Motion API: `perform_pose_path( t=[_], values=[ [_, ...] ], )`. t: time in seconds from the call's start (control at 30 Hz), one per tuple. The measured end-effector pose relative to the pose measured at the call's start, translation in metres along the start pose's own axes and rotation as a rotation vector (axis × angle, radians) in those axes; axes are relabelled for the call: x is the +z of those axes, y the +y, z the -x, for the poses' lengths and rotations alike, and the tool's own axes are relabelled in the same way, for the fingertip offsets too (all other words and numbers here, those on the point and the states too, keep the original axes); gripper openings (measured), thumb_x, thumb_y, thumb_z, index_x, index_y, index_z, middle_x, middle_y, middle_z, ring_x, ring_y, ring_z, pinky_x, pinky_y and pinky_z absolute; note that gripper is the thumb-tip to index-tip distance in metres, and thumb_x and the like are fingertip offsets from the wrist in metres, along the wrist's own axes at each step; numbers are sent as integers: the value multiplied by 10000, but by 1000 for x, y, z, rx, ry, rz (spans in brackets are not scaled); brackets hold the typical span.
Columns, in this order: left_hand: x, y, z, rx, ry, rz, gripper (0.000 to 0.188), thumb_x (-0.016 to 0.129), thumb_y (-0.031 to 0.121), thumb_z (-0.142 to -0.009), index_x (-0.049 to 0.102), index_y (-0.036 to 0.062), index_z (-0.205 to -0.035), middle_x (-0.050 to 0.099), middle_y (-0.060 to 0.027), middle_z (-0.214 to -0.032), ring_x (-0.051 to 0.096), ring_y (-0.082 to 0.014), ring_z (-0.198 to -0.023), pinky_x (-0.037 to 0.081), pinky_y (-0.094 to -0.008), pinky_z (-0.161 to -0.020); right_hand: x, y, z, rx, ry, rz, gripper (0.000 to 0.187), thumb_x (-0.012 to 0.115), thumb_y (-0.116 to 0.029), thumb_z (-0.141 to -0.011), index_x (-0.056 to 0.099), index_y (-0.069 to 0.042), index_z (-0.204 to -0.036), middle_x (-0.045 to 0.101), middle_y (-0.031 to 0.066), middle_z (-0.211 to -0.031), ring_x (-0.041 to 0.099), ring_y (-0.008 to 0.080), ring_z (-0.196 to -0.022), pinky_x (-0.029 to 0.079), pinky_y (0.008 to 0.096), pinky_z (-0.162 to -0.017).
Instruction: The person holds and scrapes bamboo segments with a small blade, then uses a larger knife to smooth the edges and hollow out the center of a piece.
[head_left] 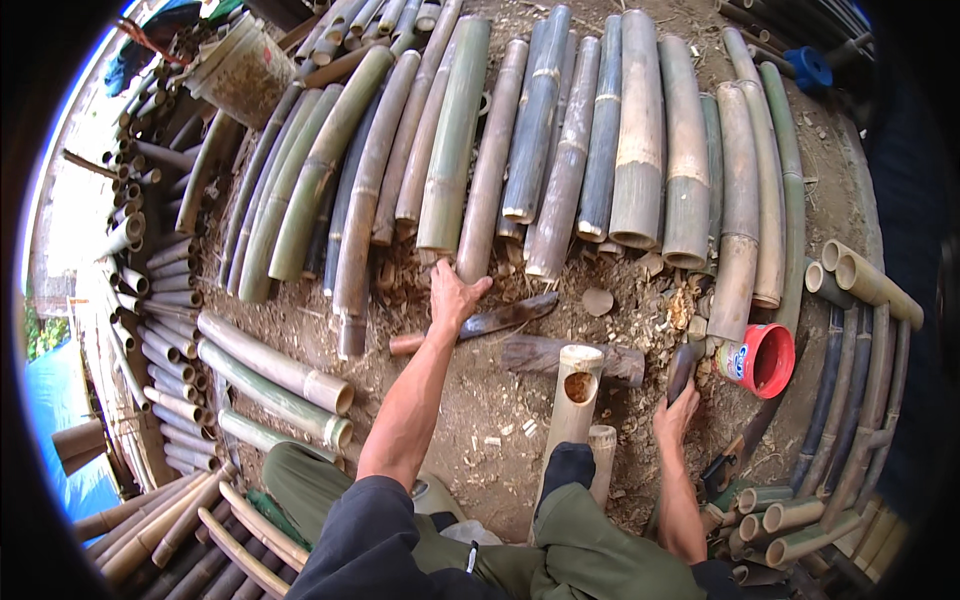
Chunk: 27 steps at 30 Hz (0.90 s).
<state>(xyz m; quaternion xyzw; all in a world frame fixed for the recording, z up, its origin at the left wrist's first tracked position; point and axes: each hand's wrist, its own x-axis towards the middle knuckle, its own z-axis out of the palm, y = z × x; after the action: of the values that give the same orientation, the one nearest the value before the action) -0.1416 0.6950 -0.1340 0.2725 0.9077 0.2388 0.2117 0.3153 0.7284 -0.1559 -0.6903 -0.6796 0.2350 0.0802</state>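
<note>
My left hand reaches out over the dirt to a row of cut bamboo poles. Its thumb and fingers are around the near end of a brownish bamboo pole, beside a thicker green pole. At my right side, my right hand grips a dark, curved tool handle; what lies at its far end is hard to make out. Between my legs, a pale bamboo piece with a hole cut in its upper side leans over a dark wooden block. A shorter bamboo piece stands beside it.
A red tub lies on its side to the right, near a saw. A dark blade-like tool with a brown handle rests on the ground. Stacked bamboo lines the left; a dirty bucket sits at the far left.
</note>
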Motion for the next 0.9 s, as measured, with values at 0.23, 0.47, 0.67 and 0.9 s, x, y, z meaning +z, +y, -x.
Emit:
perform_pose_path(
  t=[0.23, 0.47, 0.67, 0.9],
  values=[
    [-69, -10, 51, -287, -939, 1375, 757, 693, 314, -790, 387, -22, -1396, 576, -248, -1218, 659, -302, -1017, 591, -453, -833, -18, 2, 67, -104, 121, -115, 645, 643, 15, -773, 400, 9, -1370, 442, 243, -1246, 421, 435, -1209, 330, 514, -1039],
    [-52, 43, 71, -154, -644, 973, 826, 845, 367, -725, 395, -33, -1290, 627, -173, -1028, 684, -232, -794, 615, -346, -701, -23, 44, 190, 37, -94, -83, 607, 641, -63, -784, 435, 4, -1352, 456, 230, -1244, 423, 418, -1215, 329, 492, -1049],
    [-53, -19, 172, 136, -304, 809, 1057, 885, 472, -637, 352, -17, -1408, 558, -205, -1243, 563, -299, -1175, 490, -475, -1004, -24, 20, 218, 59, -217, -182, 609, 651, -108, -803, 434, -1, -1362, 456, 221, -1299, 434, 391, -1236, 332, 481, -1060],
    [-158, 14, 91, 220, -261, 1054, 868, 848, 425, -710, 416, 23, -1346, 616, -122, -1064, 639, -217, -923, 562, -382, -828, -34, -3, 219, 28, -246, -250, 618, 654, -141, -809, 430, -5, -1368, 450, 216, -1318, 446, 382, -1233, 348, 475, -1052]
  ],
)
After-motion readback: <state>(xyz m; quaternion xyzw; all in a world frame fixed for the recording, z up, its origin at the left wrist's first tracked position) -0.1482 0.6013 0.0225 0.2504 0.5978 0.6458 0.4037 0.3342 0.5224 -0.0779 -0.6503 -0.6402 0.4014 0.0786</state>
